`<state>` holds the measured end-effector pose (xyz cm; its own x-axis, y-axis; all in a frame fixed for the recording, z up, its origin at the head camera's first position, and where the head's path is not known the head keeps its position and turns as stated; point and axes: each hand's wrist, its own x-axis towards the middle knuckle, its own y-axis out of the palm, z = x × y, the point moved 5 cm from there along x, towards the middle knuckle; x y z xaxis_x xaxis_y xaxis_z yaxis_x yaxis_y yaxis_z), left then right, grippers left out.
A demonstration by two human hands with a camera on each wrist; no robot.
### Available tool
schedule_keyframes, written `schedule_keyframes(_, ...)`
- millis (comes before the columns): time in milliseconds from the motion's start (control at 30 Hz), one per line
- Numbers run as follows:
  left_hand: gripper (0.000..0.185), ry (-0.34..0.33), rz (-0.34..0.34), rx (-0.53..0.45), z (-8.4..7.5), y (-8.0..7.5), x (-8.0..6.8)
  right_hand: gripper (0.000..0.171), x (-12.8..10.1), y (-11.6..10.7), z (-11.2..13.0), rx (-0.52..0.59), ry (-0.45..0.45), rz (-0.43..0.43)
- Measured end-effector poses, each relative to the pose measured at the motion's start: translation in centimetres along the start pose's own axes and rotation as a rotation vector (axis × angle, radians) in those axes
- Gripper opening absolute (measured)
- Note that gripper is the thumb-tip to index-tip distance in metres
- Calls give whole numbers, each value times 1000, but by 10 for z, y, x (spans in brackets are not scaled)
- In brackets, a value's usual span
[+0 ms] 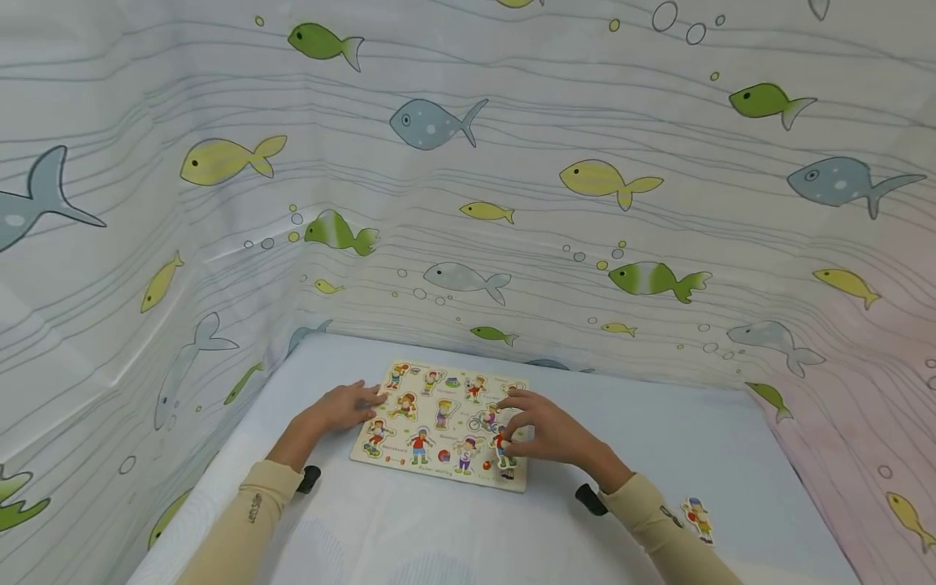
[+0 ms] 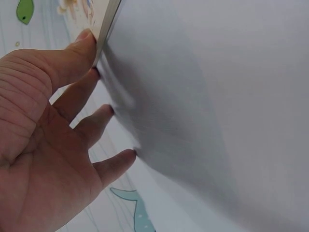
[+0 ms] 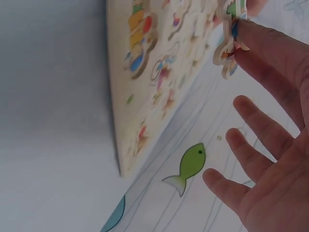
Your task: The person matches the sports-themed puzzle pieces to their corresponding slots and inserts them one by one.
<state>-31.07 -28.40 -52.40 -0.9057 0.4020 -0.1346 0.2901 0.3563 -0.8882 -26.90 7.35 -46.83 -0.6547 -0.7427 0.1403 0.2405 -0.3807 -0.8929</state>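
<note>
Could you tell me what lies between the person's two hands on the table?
In the head view, the wooden puzzle board lies between the left hand and the right hand.

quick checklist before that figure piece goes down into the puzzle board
1. Piece held: the right hand pinches the figure piece between thumb and fingertip: ok.
2. Board steadied: the left hand rests with straight fingers on the left edge of the puzzle board: ok.
3. Piece over the board: it sits at the near right corner of the board: ok.
4. Slot under the piece free and matching: the hand covers it: cannot tell.
5. Piece turned to fit its slot: cannot tell.
6. Other pieces accounted for: one loose figure piece lies on the table by the right sleeve, off the board: not ok.
</note>
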Motion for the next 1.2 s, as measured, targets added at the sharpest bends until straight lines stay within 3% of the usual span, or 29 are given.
schedule_keyframes(233, 41, -10, -7, 3, 2, 0, 0, 10, 26, 7, 14, -68, 17, -9)
schedule_keyframes(600, 40, -8, -5, 3, 3, 1, 0, 12, 69, 19, 43, -114, -57, -39)
schedule_keyframes(1200, 39, -5, -12, 5, 1, 1, 2, 13, 106, 41, 61, -142, -126, -10)
